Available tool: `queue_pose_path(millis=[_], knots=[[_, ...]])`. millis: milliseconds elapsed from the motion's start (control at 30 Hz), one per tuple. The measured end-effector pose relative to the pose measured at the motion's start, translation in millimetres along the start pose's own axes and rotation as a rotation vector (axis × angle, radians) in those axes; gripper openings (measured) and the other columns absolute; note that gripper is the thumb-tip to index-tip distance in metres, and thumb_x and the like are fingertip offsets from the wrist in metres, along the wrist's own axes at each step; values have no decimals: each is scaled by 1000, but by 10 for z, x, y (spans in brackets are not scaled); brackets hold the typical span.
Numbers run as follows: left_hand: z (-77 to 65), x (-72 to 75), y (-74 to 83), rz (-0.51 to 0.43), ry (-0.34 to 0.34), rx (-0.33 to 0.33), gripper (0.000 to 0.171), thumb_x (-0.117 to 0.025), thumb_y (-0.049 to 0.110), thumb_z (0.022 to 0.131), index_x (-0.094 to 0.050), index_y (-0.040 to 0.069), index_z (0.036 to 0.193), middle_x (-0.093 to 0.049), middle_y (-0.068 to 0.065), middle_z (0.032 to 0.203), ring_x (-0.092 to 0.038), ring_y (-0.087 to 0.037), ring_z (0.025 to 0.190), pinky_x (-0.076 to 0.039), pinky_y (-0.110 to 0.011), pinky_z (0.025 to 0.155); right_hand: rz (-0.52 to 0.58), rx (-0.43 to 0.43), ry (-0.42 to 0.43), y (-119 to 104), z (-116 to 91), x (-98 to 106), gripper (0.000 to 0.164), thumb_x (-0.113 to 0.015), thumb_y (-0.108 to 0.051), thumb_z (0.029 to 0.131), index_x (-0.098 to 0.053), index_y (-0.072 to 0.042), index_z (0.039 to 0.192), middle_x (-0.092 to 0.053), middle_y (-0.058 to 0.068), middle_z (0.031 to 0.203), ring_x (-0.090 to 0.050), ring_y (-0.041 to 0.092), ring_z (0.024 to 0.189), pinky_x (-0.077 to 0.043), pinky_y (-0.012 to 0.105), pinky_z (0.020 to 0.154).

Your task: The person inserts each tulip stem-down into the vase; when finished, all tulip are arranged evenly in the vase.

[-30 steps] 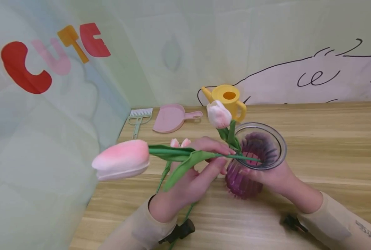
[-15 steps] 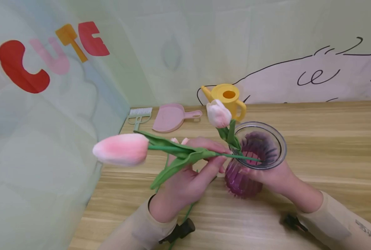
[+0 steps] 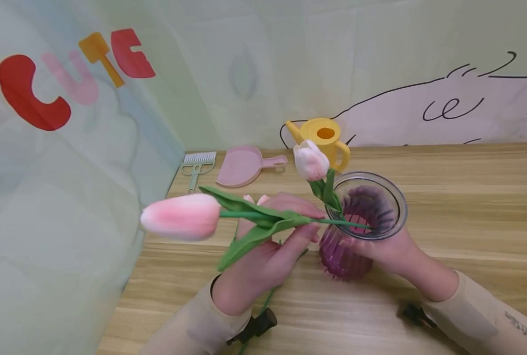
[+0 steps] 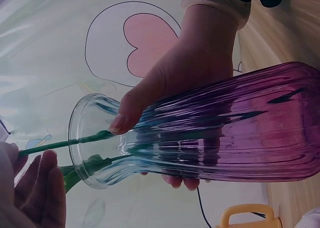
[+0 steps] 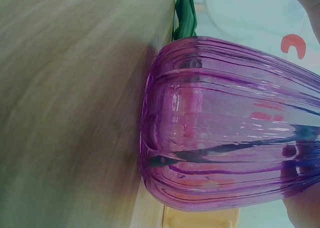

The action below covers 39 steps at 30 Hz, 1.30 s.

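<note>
In the head view, my left hand (image 3: 267,256) pinches the green stem of a pink tulip (image 3: 181,217), whose flower points left. The stem's other end reaches over the rim into a ribbed glass vase (image 3: 345,261), clear at the mouth and purple lower down. My right hand (image 3: 392,249) grips the vase round its neck, with the thumb plain in the left wrist view (image 4: 135,105). A paler tulip (image 3: 311,160) stands in the vase, leaning out over the far left rim. In the right wrist view, a dark stem shows through the purple base (image 5: 200,123).
Behind the vase stands a yellow watering can (image 3: 321,135). A pink dustpan (image 3: 241,167) and a small green brush (image 3: 196,167) lie at the back left. More tulips, partly hidden by my left hand, lie on the wooden table (image 3: 467,212); their pink tips (image 3: 255,199) peek out.
The held tulip has turned in my left fingers: its leaves now spread apart, and its flower sits slightly higher and further right. My right hand and the vase have stayed put.
</note>
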<state>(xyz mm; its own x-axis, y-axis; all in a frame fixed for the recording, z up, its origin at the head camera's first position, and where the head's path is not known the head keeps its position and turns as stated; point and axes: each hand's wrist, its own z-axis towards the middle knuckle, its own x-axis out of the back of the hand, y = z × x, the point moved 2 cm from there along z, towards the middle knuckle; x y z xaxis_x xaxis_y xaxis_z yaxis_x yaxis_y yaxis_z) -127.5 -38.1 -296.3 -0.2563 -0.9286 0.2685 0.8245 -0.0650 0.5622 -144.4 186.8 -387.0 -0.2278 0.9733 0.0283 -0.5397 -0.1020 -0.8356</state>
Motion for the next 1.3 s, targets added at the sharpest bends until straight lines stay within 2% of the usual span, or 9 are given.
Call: queue_pose_path(millis=[333,500,667,767,900,1000,1133,1300], knots=[[27,-22,-35,85,-5,-13,11,-71,-2,93,-75,0,103,-73,-6,88,-62,-5,70,-57,-20,65,-8,-16,15,-6,-2,4,84,-78,20,63,-48,-6,137,-67,0,121,-65,13,112,-54,23,101],[16,-55,-69,132,-22,3,12,-73,1,93,-77,2,104,-76,-5,92,-61,-4,71,-55,-18,66,-8,-11,11,6,-3,7,84,-77,21,63,-47,-3,137,-67,-2,121,-65,12,112,-54,22,101],[-4,-93,-102,182,-53,-21,16,-75,-1,90,-76,2,105,-78,-7,97,-72,-10,85,-59,-21,76,-6,2,10,12,0,5,80,-78,20,65,-48,-4,135,-67,-2,120,-65,12,111,-54,22,100],[0,-109,-108,226,-63,-29,16,-76,1,90,-77,3,106,-79,-6,101,-75,-12,95,-59,-24,84,12,23,9,18,3,-1,78,-81,15,68,-49,-6,135,-67,-1,120,-65,12,111,-53,22,101],[-22,-133,-109,239,-93,27,18,-74,5,93,-76,5,110,-79,-5,107,-73,-11,102,-58,-24,92,69,57,12,36,7,-10,77,-83,10,70,-49,-5,136,-67,2,121,-66,14,111,-54,23,100],[-41,-158,-104,213,-109,55,21,-74,4,93,-74,4,114,-78,-7,110,-72,-13,108,-57,-25,98,78,59,23,39,0,-2,77,-85,7,71,-49,-6,137,-67,3,122,-66,14,111,-54,23,100],[-43,-176,-108,194,-98,28,22,-74,0,92,-74,1,114,-78,-9,110,-72,-16,109,-57,-27,99,57,43,30,38,-11,11,77,-86,3,71,-49,-8,138,-65,3,123,-65,14,113,-53,22,102],[-45,-189,-128,203,-87,-9,21,-75,0,91,-74,0,112,-78,-9,107,-74,-17,105,-58,-26,96,64,46,18,25,-1,-3,77,-84,7,70,-49,-6,137,-66,4,122,-65,14,112,-53,23,101]])
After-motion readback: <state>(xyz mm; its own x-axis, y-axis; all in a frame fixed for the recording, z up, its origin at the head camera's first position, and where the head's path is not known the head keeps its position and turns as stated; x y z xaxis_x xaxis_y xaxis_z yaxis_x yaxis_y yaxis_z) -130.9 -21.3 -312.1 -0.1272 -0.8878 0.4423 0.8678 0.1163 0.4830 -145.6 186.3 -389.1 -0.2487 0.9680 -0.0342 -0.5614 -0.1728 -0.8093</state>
